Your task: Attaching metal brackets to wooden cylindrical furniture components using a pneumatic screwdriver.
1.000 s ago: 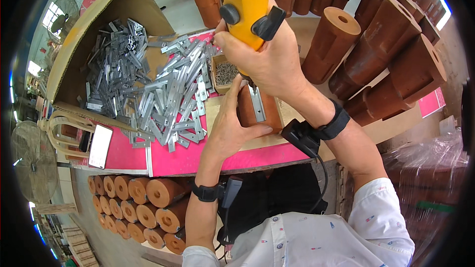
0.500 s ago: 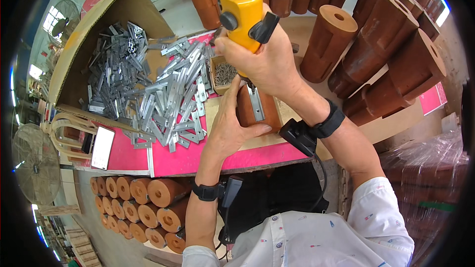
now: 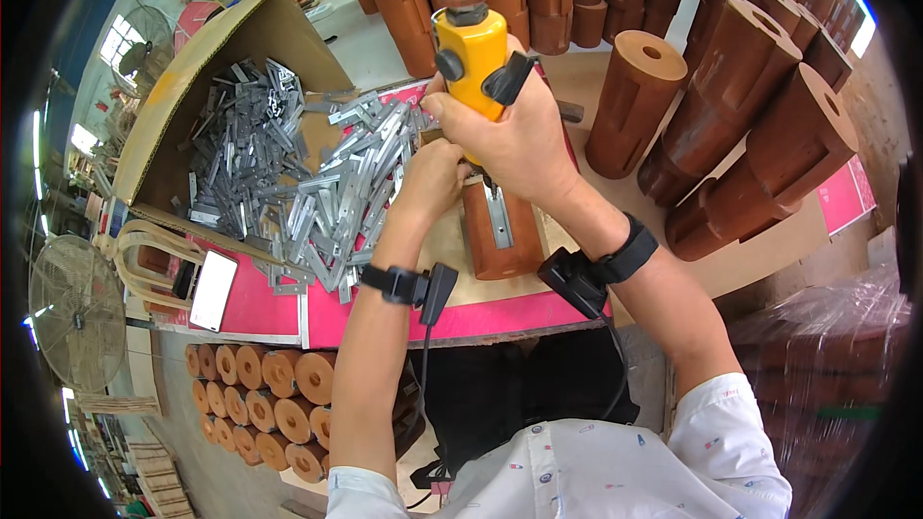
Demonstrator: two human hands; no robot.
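Note:
My right hand (image 3: 529, 139) is wrapped round a yellow power screwdriver (image 3: 473, 43), which hangs from above with its tip pointing down. Below the tip lies a brown cylinder (image 3: 507, 262) on the table, with a slim metal strip (image 3: 498, 221) along its top. The tip is at the strip's far end; whether it touches cannot be made out. My left hand (image 3: 433, 178) is closed, its fingertips bunched beside the screwdriver's lower end and the small box of screws (image 3: 430, 136), which is mostly hidden. Anything between those fingers is too small or covered.
Loose metal strips (image 3: 336, 202) spread left of the cylinder, spilling from a tipped cardboard box (image 3: 144, 159). Brown cylinders (image 3: 635, 106) stand at the right and back. More cylinders (image 3: 260, 408) are stacked below the table's left front. A phone (image 3: 213, 290) leans at the left edge.
My left hand has let go of the cylinder's side and moved up to the screw box and screwdriver tip, its fingers closing. The right hand keeps the screwdriver over the strip.

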